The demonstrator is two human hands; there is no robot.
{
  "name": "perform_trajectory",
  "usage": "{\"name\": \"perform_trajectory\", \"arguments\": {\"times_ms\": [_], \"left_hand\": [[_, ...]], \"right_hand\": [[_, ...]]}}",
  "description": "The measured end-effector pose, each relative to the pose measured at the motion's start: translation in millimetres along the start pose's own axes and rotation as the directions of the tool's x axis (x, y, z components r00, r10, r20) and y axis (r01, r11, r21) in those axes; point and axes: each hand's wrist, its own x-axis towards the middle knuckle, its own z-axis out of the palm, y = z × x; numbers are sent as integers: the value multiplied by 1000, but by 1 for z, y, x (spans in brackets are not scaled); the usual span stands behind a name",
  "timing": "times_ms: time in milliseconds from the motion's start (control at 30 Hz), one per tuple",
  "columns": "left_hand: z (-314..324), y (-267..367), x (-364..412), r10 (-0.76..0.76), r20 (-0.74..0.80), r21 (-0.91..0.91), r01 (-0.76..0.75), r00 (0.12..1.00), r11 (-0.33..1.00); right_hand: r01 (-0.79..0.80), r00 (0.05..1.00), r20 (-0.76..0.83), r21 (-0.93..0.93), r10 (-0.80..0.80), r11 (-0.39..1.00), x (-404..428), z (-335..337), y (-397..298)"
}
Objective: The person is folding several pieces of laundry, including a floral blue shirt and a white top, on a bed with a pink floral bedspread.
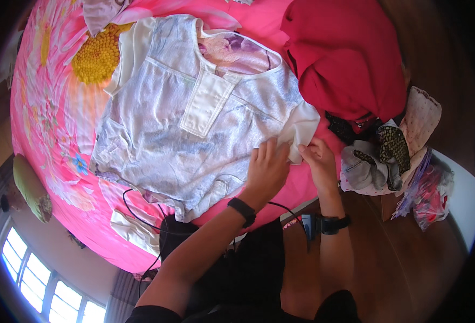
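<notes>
A light blouse [164,101], turned inside out by the look of its seams and pale face, lies spread on a pink floral bedsheet [92,113]. A white stitched placket [209,103] hangs from its round neckline. My left hand [267,167] rests on the blouse beside the white sleeve at the right, its fingertips at the sleeve's edge. With thumb and fingers my right hand [320,159] pinches the hem of that white sleeve [300,125]. The other white sleeve [134,52] lies at the upper left. Both wrists wear black bands.
Red cloth [346,56] is heaped at the upper right, above grey and patterned garments [362,165]. A clear plastic bag [433,194] hangs at the right. White cloth [134,230] lies near the bed's lower edge. A black cable [140,220] runs by my forearms; a green pillow [31,187] is at the left.
</notes>
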Motion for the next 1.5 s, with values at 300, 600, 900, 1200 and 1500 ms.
{"name": "perform_trajectory", "arguments": {"times_ms": [300,600,900,1200,1500], "left_hand": [[-48,31,-3,103,-253,-173,-150,962,973],[-117,-55,48,-407,164,-793,366,898,487],[-125,-99,40,-416,-116,-447,327,902,833],[-89,-89,18,-348,-91,-313,305,933,900],[-198,-171,39,-165,-603,64,254,780,965]], "right_hand": [[6,977,-203,-267,-63,964,-37,11,-63],[165,985,16,154,-170,974,-4,121,-123],[426,894,-5,-296,-447,855,15,139,-70],[230,966,212,-424,-151,876,1,153,-45],[456,868,94,-539,-487,709,28,182,-84]]}}
